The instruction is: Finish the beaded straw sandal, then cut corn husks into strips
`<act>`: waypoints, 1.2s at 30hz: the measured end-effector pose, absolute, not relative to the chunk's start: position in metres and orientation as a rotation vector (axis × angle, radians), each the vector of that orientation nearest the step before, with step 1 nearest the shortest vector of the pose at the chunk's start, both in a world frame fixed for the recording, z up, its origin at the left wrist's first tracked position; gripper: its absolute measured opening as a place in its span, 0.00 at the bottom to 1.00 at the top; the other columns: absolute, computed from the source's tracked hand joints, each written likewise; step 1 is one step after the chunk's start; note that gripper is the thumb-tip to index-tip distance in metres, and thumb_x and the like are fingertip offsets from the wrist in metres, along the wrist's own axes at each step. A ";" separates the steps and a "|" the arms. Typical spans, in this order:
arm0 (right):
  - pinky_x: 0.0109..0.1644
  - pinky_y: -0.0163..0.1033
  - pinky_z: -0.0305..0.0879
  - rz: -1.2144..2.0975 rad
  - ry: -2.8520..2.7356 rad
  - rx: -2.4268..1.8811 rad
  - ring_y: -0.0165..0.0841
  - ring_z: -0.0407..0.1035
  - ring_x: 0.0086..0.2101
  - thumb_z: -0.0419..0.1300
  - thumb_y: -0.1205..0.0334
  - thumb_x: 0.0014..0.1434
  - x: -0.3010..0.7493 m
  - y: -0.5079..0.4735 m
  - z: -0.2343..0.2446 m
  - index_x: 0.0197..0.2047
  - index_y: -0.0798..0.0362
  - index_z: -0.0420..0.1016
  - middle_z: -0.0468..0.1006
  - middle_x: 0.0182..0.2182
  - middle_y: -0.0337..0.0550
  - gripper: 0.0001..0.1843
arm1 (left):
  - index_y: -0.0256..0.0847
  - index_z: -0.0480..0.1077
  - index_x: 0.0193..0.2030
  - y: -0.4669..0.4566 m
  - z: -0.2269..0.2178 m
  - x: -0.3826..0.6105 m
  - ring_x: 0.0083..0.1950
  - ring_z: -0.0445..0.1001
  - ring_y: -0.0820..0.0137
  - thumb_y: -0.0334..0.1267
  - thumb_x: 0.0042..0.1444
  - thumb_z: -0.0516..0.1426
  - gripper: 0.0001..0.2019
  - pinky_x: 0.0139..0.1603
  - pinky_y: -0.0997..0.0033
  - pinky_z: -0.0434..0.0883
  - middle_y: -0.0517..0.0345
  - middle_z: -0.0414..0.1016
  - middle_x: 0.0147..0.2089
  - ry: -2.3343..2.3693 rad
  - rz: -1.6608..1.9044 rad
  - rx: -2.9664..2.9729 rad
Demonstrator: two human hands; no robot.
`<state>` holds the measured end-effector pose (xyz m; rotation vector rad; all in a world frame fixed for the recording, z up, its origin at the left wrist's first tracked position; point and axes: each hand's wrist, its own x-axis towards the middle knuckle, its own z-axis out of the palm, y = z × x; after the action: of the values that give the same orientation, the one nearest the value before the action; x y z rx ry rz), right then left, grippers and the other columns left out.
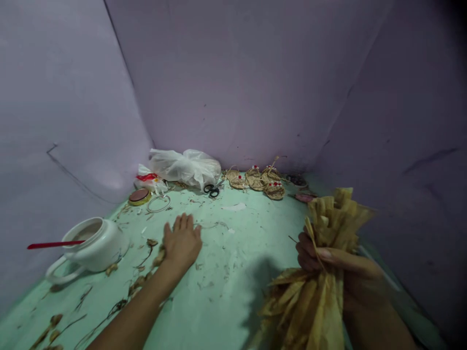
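My right hand [328, 260] is closed round a thick bundle of dry yellow-brown husk leaves [321, 287], held upright at the right of the view; the leaves fan out above and below the fist. Palm down on the pale green floor [233, 272] near the middle lies my left hand [182, 240], fingers stretched out together and nothing in it. Small dry leaf scraps [153, 253] lie just left of that hand.
A white lidded pot [93, 245] with a red spoon handle [54, 244] stands at the left. By the back wall lie a plastic bag [186, 167], black scissors [211, 190], a round tin [139, 196], a wire ring [159, 203] and several small woven baskets [257, 179]. Lilac walls close in on three sides.
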<state>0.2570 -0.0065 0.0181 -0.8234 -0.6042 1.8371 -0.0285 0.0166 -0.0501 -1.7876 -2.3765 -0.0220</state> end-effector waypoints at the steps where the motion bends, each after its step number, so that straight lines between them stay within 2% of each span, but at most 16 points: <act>1: 0.19 0.30 0.59 1.856 -0.620 -0.822 0.24 0.58 0.16 0.68 0.66 0.27 0.255 -0.007 0.018 0.21 0.58 0.74 0.66 0.15 0.39 0.12 | 0.31 0.57 0.61 0.001 -0.047 -0.042 0.64 0.52 0.57 0.41 0.59 0.37 0.26 0.60 0.47 0.48 0.42 0.54 0.64 -2.379 0.037 -1.744; 5: 0.20 0.31 0.60 1.869 -0.658 -0.804 0.25 0.60 0.16 0.67 0.66 0.30 0.250 -0.006 0.015 0.23 0.56 0.75 0.67 0.15 0.38 0.11 | 0.22 0.60 0.57 -0.057 -0.036 -0.080 0.58 0.62 0.51 0.39 0.58 0.39 0.27 0.57 0.48 0.53 0.31 0.63 0.57 -2.392 0.278 -1.582; 9: 0.20 0.31 0.61 1.876 -0.625 -0.860 0.26 0.61 0.16 0.68 0.66 0.28 0.241 -0.002 0.011 0.24 0.54 0.76 0.69 0.15 0.37 0.13 | 0.25 0.69 0.49 -0.089 -0.014 -0.077 0.54 0.65 0.48 0.38 0.56 0.42 0.24 0.51 0.49 0.60 0.33 0.70 0.50 -2.371 0.240 -1.727; 12: 0.20 0.32 0.62 1.908 -0.599 -0.913 0.26 0.62 0.15 0.69 0.66 0.28 0.232 -0.001 0.007 0.21 0.56 0.75 0.69 0.14 0.38 0.12 | 0.32 0.71 0.48 -0.077 0.019 -0.048 0.59 0.59 0.50 0.40 0.54 0.45 0.21 0.55 0.50 0.57 0.41 0.70 0.53 -2.205 -0.118 -2.027; 14: 0.20 0.32 0.63 1.968 -0.561 -0.960 0.27 0.63 0.15 0.69 0.66 0.27 0.226 -0.001 0.004 0.18 0.57 0.74 0.69 0.13 0.39 0.10 | 0.36 0.71 0.48 -0.045 0.041 -0.021 0.53 0.67 0.58 0.40 0.55 0.45 0.20 0.53 0.58 0.63 0.48 0.72 0.51 -2.160 -0.473 -2.267; 17: 0.19 0.31 0.65 1.995 -0.453 -1.032 0.27 0.64 0.15 0.69 0.67 0.27 0.218 -0.001 0.000 0.18 0.59 0.75 0.71 0.12 0.39 0.10 | 0.39 0.70 0.47 0.031 0.053 0.021 0.44 0.72 0.68 0.41 0.57 0.46 0.17 0.45 0.71 0.68 0.54 0.75 0.45 -2.084 -1.115 -2.375; 19: 0.19 0.31 0.65 1.963 -0.377 -1.071 0.27 0.65 0.14 0.68 0.70 0.27 0.213 0.000 -0.003 0.19 0.59 0.76 0.72 0.12 0.39 0.09 | 0.38 0.68 0.48 0.085 0.041 0.041 0.42 0.73 0.71 0.37 0.58 0.44 0.16 0.44 0.74 0.68 0.53 0.75 0.44 -2.066 -1.352 -2.094; 22: 0.19 0.32 0.67 1.962 -0.304 -1.101 0.29 0.67 0.14 0.68 0.70 0.28 0.207 0.002 -0.009 0.19 0.58 0.77 0.74 0.13 0.40 0.08 | 0.31 0.63 0.52 0.146 0.007 0.047 0.53 0.66 0.63 0.33 0.55 0.46 0.18 0.53 0.65 0.62 0.42 0.69 0.51 -2.077 -1.386 -1.910; 26: 0.19 0.33 0.66 1.984 -0.278 -1.127 0.31 0.68 0.14 0.67 0.70 0.31 0.205 0.005 -0.017 0.19 0.56 0.77 0.75 0.13 0.41 0.06 | 0.32 0.65 0.48 0.174 -0.033 0.002 0.55 0.63 0.58 0.30 0.52 0.49 0.16 0.56 0.55 0.58 0.40 0.67 0.52 -1.995 -1.332 -1.887; 32: 0.22 0.32 0.68 2.038 -0.240 -1.147 0.31 0.70 0.16 0.67 0.70 0.31 0.202 0.006 -0.025 0.18 0.54 0.78 0.77 0.15 0.41 0.06 | 0.36 0.69 0.41 0.142 -0.045 -0.072 0.49 0.66 0.64 0.28 0.52 0.46 0.13 0.53 0.63 0.63 0.48 0.72 0.43 -1.824 -1.210 -2.012; 36: 0.23 0.32 0.68 2.094 -0.289 -1.151 0.30 0.70 0.16 0.68 0.69 0.33 0.198 0.003 -0.030 0.18 0.55 0.77 0.77 0.15 0.42 0.04 | 0.38 0.70 0.39 0.099 -0.047 -0.091 0.47 0.67 0.65 0.30 0.50 0.49 0.12 0.51 0.64 0.65 0.51 0.73 0.43 -1.753 -1.111 -2.129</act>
<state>0.1979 0.0032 -0.0296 -1.1511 -0.2893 2.0945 -0.0914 0.0988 -0.0475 -2.1291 -1.7525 -1.1107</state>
